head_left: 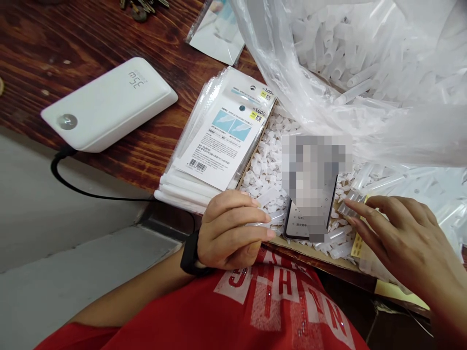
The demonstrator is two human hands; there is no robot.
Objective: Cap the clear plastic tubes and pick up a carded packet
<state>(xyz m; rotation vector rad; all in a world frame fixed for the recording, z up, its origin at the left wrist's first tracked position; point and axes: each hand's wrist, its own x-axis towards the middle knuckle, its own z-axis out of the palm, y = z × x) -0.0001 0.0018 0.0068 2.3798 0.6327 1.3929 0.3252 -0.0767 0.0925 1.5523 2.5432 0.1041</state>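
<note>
My left hand (233, 231), with a black band at the wrist, is curled round a clear plastic tube (268, 218) at the front left of a shallow cardboard box (280, 243). Over the box's right part, the fingertips of my right hand (401, 233) close on a short clear tube (348, 208). Between both hands a phone (304, 228) leans on the box contents, most of its screen blurred out. Small white plastic pieces (268, 167) fill the box, with several frosted tubes (337, 240) near the front edge.
Left of the box lies a stack of packaged sleeves (219, 141). A white power bank (113, 104) with a black cable (98, 196) sits on the wooden table (69, 41). Behind the box is a big plastic bag (277, 63) of frosted tubes. Keys (140, 9) lie at the back.
</note>
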